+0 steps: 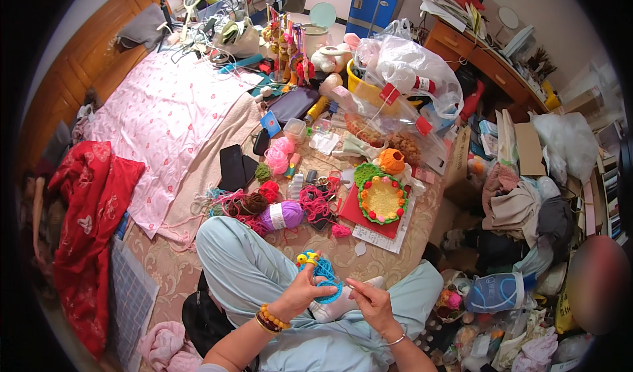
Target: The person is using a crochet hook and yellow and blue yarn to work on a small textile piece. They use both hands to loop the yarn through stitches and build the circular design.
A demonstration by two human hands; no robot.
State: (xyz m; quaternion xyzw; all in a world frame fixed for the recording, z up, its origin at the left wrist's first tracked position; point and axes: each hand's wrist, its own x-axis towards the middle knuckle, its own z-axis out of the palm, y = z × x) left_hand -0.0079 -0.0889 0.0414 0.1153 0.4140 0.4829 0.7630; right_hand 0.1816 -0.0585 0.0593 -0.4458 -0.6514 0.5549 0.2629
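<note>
My left hand (296,292) pinches a round, bright blue crocheted piece (329,293) above my crossed legs. Loose blue yarn (324,268) bunches just beyond it. Around my left index finger sits a yellow ring with a small yellow figure (302,259). To the right of the piece and apart from it, my right hand (372,303) is closed on a slim tool, seemingly a crochet hook (350,283); the fingers hide most of it. A white-socked foot (332,307) lies beneath the work.
Ahead on the patterned bedcover lie a purple yarn ball (283,216), tangled pink yarn (319,201), phones (231,167) and a comb (295,188). A flower-edged crocheted basket (383,200) rests on a red book (349,213). Rightward, past the bed's edge, bags and clothes (514,206) are piled up.
</note>
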